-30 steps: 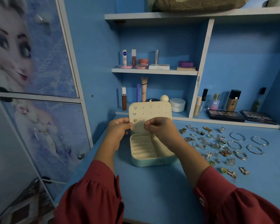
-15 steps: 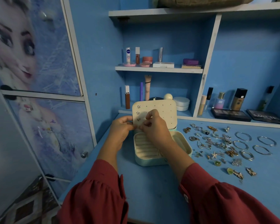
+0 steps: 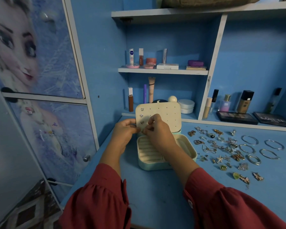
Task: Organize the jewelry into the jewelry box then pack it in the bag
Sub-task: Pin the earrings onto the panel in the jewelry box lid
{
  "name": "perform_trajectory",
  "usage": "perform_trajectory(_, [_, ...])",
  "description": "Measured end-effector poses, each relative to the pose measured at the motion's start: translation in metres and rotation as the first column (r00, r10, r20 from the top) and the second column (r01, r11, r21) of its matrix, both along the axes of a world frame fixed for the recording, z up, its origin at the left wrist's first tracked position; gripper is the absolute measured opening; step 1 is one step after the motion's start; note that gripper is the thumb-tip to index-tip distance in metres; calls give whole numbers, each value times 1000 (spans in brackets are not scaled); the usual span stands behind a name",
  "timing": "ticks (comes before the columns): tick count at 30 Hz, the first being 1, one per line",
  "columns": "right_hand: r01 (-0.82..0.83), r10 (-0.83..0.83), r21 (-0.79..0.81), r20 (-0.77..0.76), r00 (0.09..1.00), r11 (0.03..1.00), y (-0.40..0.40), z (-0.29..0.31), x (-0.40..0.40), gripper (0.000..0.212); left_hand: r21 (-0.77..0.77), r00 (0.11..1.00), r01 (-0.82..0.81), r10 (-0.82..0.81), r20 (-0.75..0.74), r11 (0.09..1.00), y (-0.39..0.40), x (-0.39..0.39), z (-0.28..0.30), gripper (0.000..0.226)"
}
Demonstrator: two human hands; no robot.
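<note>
Head camera: both hands meet at the upright lid (image 3: 162,113) of the open jewelry box (image 3: 165,156) — left hand (image 3: 124,134) steadying its edge, fingers curled; right hand (image 3: 157,131) pinching a small stud (image 3: 142,130) at the lowest left-column hole. Three studs already sit above. Best practice: brace the lid, push straight. Loose jewelry (image 3: 229,146) waits well right, on the blue desk (image 3: 155,195).

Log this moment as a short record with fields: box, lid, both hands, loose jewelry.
box: mint jewelry box, open on the blue desk
lid: cream earring panel upright, three studs in its left column
left hand: grips the panel's left edge
right hand: pinches a small earring at the panel's lower left
loose jewelry: rings, brooches and bangles right of the box
</note>
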State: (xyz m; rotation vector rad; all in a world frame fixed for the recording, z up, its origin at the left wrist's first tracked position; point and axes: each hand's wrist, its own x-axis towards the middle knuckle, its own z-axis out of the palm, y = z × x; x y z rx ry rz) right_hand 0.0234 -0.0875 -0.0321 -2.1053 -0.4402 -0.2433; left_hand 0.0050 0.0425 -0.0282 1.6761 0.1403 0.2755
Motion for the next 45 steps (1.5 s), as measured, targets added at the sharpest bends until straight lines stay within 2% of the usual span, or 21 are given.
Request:
perform_trajectory(5, [37, -37, -5, 8, 999, 999, -1, 1, -1, 25, 2, 1000, 6, -6, 17, 1000, 0, -1, 0, 26])
perform_trajectory(13, [114, -105, -125, 76, 992, 986, 0, 2, -2, 28, -20, 998, -4, 5, 55, 1000, -3, -4, 4, 27])
perform_trajectory(18, [133, -121, -147, 88, 989, 980, 0, 3, -3, 28, -52, 999, -33, 32, -20, 998, 1, -1, 3, 17])
perform_trajectory(26, [138, -124, -202, 80, 989, 970, -1, 4, -3, 23, -175, 991, 2, -26, -131, 985, 4, -4, 5, 18])
perform_trajectory(32, [138, -130, -145, 62, 990, 980, -6, 6, -5, 19, -202, 985, 21, -54, -163, 979, 5, -5, 5, 18])
perform_trajectory(35, [144, -139, -88, 63, 988, 986, -18, 11, -6, 13, -261, 977, 47, -99, -189, 964, 6, -4, 4, 19])
perform_trajectory(38, [137, -138, -112, 0, 990, 984, -42, 22, -7, 13, -351, 966, 62, -144, -213, 934, 8, -2, 4, 20])
perform_trajectory(45, [114, -129, -119, -130, 983, 986, -116, 37, -2, 10, -571, 944, 67, -238, -230, 818, 12, -2, 3, 14])
